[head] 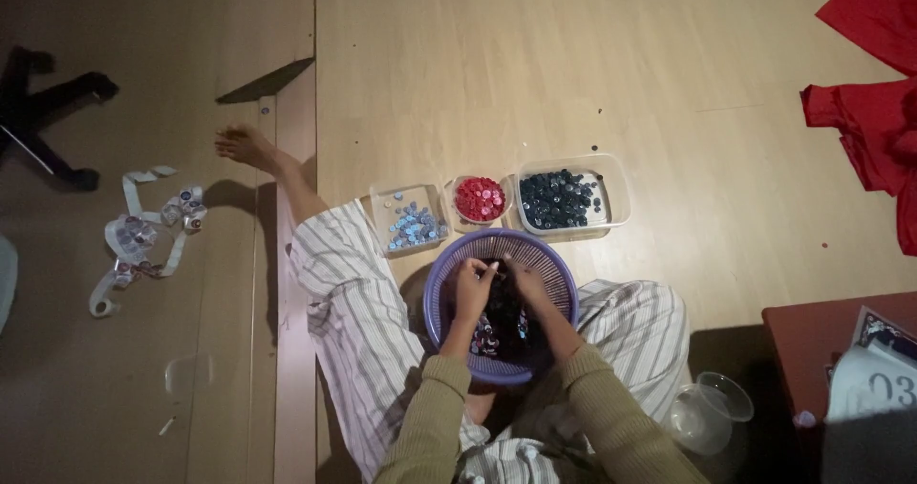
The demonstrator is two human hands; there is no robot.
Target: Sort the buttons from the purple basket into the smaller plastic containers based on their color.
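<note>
On the wooden floor (573, 83), the person sits with a purple basket (559, 274) of mixed buttons in the lap, three sorted tubs just beyond it. Both hands, left (471, 288) and right (524, 281), are inside, fingers pinched together, apparently picking out one button (496, 266). Sorting seems under way; next calls for matching its colour to the pale-blue (413, 222), red (480, 198) or dark tub (564, 197).

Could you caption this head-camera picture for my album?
Both hands sort buttons in a purple basket beside three trays.

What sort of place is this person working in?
Probably a room in a home, not a workshop. The person sits on a bare wooden floor, both hands in a purple basket, with small tubs of sorted buttons in front and red cloth nearby.
</note>
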